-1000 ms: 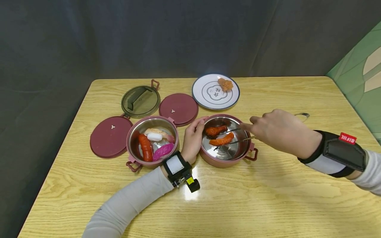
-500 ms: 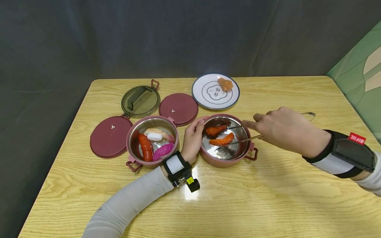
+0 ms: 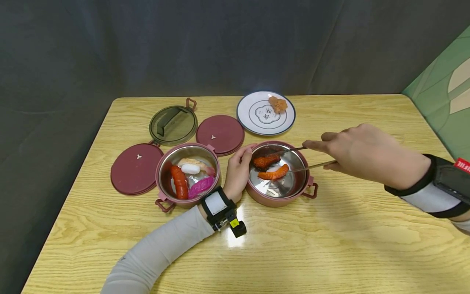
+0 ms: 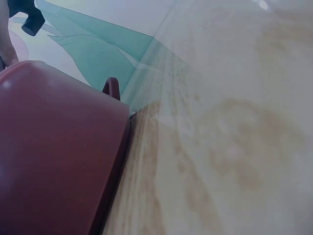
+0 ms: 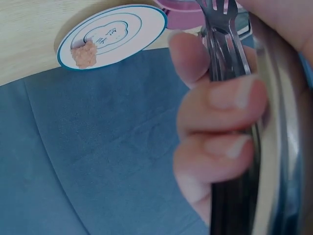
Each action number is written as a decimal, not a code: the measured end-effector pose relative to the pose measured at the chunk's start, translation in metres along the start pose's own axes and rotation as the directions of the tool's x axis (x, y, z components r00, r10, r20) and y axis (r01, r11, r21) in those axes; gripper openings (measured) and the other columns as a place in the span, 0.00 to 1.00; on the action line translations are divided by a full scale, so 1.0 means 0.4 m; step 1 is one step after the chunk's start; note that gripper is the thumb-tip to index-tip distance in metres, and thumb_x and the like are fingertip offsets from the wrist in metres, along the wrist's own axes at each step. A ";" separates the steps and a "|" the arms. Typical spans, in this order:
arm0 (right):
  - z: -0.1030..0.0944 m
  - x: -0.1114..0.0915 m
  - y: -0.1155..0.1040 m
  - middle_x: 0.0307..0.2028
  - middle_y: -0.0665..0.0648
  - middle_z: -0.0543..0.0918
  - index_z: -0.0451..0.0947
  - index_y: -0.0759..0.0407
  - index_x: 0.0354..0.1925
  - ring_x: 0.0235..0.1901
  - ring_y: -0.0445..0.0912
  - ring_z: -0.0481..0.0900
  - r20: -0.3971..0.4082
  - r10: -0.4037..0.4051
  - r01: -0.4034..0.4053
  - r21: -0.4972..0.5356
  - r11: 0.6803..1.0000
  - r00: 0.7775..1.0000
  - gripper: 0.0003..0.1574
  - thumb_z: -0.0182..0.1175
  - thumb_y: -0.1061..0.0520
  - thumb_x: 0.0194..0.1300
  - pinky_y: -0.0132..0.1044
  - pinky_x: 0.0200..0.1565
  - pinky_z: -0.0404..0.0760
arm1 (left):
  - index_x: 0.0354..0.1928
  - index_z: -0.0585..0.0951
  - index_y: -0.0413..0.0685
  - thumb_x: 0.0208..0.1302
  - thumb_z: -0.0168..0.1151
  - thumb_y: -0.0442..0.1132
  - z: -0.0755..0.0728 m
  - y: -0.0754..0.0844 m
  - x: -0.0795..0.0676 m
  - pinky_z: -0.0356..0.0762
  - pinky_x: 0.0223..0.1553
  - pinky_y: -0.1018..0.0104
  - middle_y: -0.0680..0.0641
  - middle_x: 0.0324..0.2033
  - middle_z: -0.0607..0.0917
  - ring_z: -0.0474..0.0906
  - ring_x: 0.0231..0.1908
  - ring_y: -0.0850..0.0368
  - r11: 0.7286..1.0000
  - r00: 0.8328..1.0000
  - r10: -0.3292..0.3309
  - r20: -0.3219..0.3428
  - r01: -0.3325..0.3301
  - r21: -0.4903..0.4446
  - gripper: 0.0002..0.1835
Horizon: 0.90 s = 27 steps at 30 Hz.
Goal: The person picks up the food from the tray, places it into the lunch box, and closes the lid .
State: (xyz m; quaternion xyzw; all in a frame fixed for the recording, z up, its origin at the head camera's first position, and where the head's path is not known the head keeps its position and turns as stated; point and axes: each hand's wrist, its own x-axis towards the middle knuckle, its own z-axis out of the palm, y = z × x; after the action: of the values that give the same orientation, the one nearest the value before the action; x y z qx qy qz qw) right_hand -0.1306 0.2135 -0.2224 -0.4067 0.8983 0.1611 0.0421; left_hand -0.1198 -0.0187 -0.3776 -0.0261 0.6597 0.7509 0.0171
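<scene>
My left hand [image 3: 238, 169] holds the left side of the right-hand pink pot [image 3: 277, 201], its fingers near the rim. In the left wrist view, the pot's wall [image 4: 58, 147] fills the left side. Inside the pot lie a dark red drumstick [image 3: 266, 162] and an orange striped food piece [image 3: 273, 173]. My right hand [image 3: 361, 153] grips metal tongs [image 3: 317, 165], whose two spread arms reach over the pot's right rim. In the right wrist view, fingers curl round the tongs [image 5: 226, 54], and one arm has a fork-shaped end.
The left pot [image 3: 158, 179] holds a red sausage [image 3: 179, 181], a white piece [image 3: 190, 168], a shrimp-like piece [image 3: 209, 170] and a purple piece [image 3: 201, 187]. Around it lie a see-through lid [image 3: 180, 128] and two maroon discs. A plate [image 3: 253, 122] bears a brown lump [image 3: 278, 105].
My right hand has moved right and slightly up, drawing the tongs back from the orange piece. Both food pieces stay in the pot. My left hand has not moved.
</scene>
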 end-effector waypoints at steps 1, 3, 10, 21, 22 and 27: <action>-0.001 -0.001 0.003 0.39 0.54 0.84 0.77 0.49 0.60 0.13 0.41 0.68 -0.006 0.005 -0.005 0.003 1.000 1.000 0.41 0.76 0.44 0.47 0.34 0.13 0.65 | 0.61 0.76 0.37 0.77 0.44 0.39 0.000 0.000 0.000 0.68 0.65 0.61 0.41 0.59 0.78 0.72 0.62 0.51 1.000 1.000 0.000 -0.001 0.000 0.005 0.19; -0.004 -0.002 0.009 0.41 0.55 0.85 0.77 0.48 0.60 0.11 0.41 0.66 -0.012 0.022 -0.022 0.012 1.000 1.000 0.41 0.75 0.43 0.48 0.35 0.13 0.66 | 0.61 0.76 0.37 0.77 0.44 0.39 0.000 0.000 0.000 0.68 0.65 0.62 0.41 0.59 0.78 0.72 0.62 0.52 1.000 1.000 0.000 -0.002 0.000 0.007 0.19; -0.017 -0.003 0.029 0.37 0.54 0.84 0.75 0.50 0.61 0.11 0.42 0.67 -0.029 0.073 -0.071 0.052 0.996 0.997 0.41 0.74 0.43 0.50 0.39 0.14 0.70 | 0.61 0.75 0.36 0.77 0.43 0.39 0.000 -0.001 0.001 0.68 0.65 0.61 0.41 0.59 0.78 0.72 0.62 0.51 1.000 1.000 -0.003 0.003 0.003 -0.006 0.20; -0.040 0.013 0.050 0.45 0.60 0.85 0.73 0.52 0.63 0.08 0.42 0.62 -0.003 0.122 -0.121 0.092 0.988 0.992 0.42 0.73 0.43 0.52 0.36 0.12 0.65 | 0.62 0.74 0.37 0.77 0.43 0.40 -0.002 0.000 -0.001 0.67 0.66 0.61 0.41 0.60 0.77 0.71 0.63 0.52 1.000 1.000 -0.006 0.009 0.006 0.008 0.20; -0.041 0.015 0.052 0.46 0.60 0.85 0.73 0.52 0.63 0.09 0.42 0.62 -0.002 0.126 -0.125 0.099 0.987 0.992 0.42 0.73 0.43 0.52 0.36 0.12 0.65 | 0.63 0.74 0.37 0.78 0.43 0.40 -0.002 0.000 -0.001 0.67 0.66 0.62 0.41 0.60 0.77 0.71 0.63 0.52 1.000 1.000 -0.007 0.007 0.007 0.013 0.20; -0.045 0.024 0.064 0.46 0.61 0.85 0.74 0.53 0.63 0.09 0.42 0.61 -0.023 0.133 -0.130 0.109 0.986 0.991 0.42 0.73 0.44 0.52 0.37 0.13 0.64 | 0.62 0.74 0.37 0.77 0.43 0.40 -0.001 0.001 -0.001 0.67 0.66 0.61 0.42 0.60 0.77 0.71 0.63 0.52 1.000 1.000 -0.013 0.003 0.013 0.018 0.20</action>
State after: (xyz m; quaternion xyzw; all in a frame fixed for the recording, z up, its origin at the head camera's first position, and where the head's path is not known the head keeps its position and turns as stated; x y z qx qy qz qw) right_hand -0.1552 0.2167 -0.2010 -0.3462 0.9310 0.1090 0.0397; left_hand -0.1192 -0.0193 -0.3773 -0.0292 0.6664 0.7447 0.0230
